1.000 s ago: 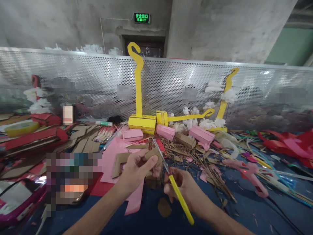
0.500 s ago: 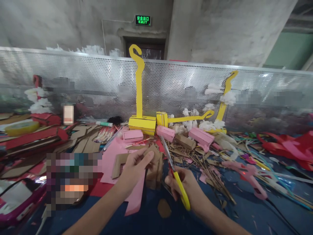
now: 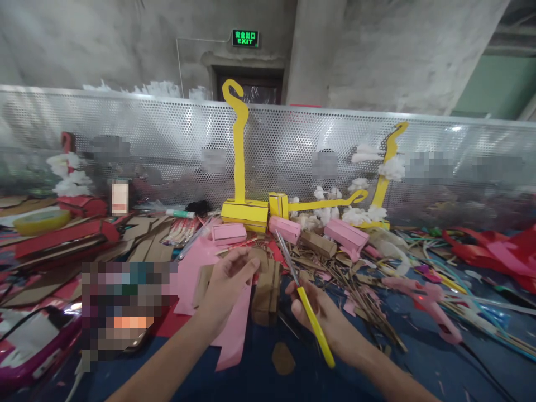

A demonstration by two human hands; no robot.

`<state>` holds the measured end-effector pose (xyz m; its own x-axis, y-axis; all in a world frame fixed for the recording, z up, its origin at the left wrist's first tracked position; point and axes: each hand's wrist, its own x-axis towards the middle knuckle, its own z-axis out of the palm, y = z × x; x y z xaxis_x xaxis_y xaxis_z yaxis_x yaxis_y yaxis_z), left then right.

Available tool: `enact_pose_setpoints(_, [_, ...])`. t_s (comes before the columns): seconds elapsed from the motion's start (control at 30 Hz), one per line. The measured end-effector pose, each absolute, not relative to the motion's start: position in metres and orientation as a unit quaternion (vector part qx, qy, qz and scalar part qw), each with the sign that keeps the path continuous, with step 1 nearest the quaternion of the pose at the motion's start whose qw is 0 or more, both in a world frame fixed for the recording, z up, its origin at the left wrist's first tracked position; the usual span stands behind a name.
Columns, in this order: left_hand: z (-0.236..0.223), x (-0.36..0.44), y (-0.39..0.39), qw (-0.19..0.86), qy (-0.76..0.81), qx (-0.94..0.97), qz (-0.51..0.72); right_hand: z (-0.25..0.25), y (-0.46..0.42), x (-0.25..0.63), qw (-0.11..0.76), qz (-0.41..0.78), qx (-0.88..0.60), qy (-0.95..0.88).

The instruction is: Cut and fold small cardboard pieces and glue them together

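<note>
My left hand [image 3: 232, 273] pinches a small brown cardboard piece [image 3: 262, 258] between thumb and fingers; much of it is hidden or blends with the scraps behind. In my right hand [image 3: 316, 304] are yellow-handled scissors [image 3: 310, 312], their blades closed and pointing away from me. Between the hands, a folded cardboard strip [image 3: 267, 296] lies on the blue table. Closer to me rests a cut cardboard polygon [image 3: 283, 358]. Pink paper [image 3: 232, 335] spreads beneath and beside my left hand.
Behind stand a yellow box with a tall hooked neck [image 3: 244, 212] and pink boxes [image 3: 228, 233]. A pink glue gun [image 3: 435, 307] with a lit red light lies right, near cardboard offcuts [image 3: 360, 296]. Red boxes [image 3: 67, 237] sit left. A perforated metal screen [image 3: 167, 139] borders the back.
The cardboard in my left hand has turned and shows less of its face. My right hand has shifted slightly right with the scissors, whose handles now look closer together.
</note>
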<state>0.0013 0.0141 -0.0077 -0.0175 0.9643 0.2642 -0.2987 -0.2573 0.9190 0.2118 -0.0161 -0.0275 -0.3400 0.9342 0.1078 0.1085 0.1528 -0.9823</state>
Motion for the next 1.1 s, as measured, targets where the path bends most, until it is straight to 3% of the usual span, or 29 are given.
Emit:
enact_pose_setpoints(0.23, [-0.006,0.002,0.013,0.542,0.305,0.481,0.617,-0.030,-0.013,0.212,0.406,0.507,-0.406,-0.642])
enact_pose_setpoints(0.5, [-0.009,-0.005,0.016,0.387,0.414,0.555,0.609,-0.024,-0.013,0.210,0.431,0.489,-0.415,-0.634])
enact_pose_setpoints(0.8, [-0.002,-0.003,0.013,0.526,0.302,0.485,0.630,-0.016,-0.020,0.203,0.402,0.541,-0.393,-0.625])
enact_pose_setpoints(1.1, [-0.007,-0.002,0.015,0.499,0.309,0.514,0.625,-0.037,-0.013,0.213,0.376,0.524,-0.363,-0.672])
